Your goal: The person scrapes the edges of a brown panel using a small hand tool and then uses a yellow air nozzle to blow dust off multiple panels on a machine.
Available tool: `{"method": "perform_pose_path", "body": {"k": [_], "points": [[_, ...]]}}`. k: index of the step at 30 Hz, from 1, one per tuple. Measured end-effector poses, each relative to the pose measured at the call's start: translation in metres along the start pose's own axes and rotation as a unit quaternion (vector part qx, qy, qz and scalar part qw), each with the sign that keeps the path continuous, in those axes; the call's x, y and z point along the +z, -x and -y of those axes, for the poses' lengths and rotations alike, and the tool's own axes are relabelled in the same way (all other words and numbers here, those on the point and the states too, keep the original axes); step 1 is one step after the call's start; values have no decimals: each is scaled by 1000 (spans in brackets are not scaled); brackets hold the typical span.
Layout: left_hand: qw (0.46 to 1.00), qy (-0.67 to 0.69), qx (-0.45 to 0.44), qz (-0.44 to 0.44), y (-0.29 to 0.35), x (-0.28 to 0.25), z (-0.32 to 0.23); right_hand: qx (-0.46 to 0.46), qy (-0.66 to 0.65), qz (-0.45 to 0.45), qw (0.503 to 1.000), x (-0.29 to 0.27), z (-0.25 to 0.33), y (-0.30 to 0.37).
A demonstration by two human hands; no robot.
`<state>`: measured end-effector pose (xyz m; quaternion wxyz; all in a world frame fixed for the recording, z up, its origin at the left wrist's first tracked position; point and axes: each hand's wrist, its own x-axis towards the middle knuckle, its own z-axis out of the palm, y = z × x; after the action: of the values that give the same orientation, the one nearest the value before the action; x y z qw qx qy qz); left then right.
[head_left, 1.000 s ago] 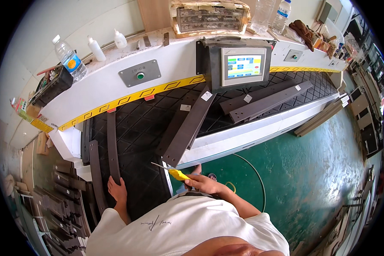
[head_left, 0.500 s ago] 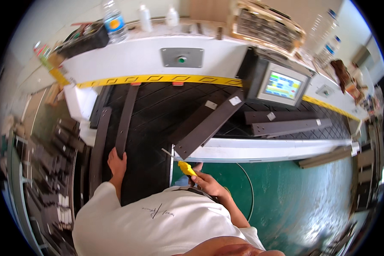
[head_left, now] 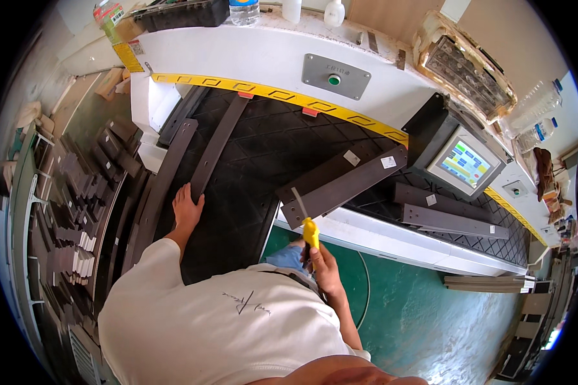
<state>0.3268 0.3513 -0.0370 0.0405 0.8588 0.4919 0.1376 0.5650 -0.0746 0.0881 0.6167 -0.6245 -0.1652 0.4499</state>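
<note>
My left hand (head_left: 187, 210) has its fingers and thumb around the near end of a long dark brown board (head_left: 219, 141), which lies on the black conveyor bed (head_left: 237, 224). Another long dark board (head_left: 167, 179) lies to the left of it. In my right hand (head_left: 326, 269) is a yellow air blow gun (head_left: 311, 232), held in front of my waist. Its thin nozzle points up and away, across the near end of a wide dark board (head_left: 347, 183) with a white label. A second labelled board (head_left: 327, 168) lies partly behind that one.
A touchscreen panel (head_left: 465, 162) juts out over the bed at the right. Beneath it lie two more dark boards (head_left: 456, 221). A white rail (head_left: 392, 240) borders the green floor (head_left: 417, 314), where a hose (head_left: 367, 289) hangs. Several stacked boards (head_left: 77, 212) stand at the left.
The view has turned, so the bench appears tilted and shifted. My right hand has swung the blow gun's nozzle more upright. My left hand stays on the same board's end.
</note>
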Motion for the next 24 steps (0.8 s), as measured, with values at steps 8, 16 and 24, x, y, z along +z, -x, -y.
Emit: {"method": "perform_pose_path", "body": {"k": [8,16,24], "points": [[1000,-12,9,2,0,4,8,15,109,67,992,-14,25,19],[999,-38,-1,40,-11,6,5,-36,125,-295,947,-42,51,39],[999,-22,12,46,-88,41,-33,53,13,-44,998,-7,64,28]]}}
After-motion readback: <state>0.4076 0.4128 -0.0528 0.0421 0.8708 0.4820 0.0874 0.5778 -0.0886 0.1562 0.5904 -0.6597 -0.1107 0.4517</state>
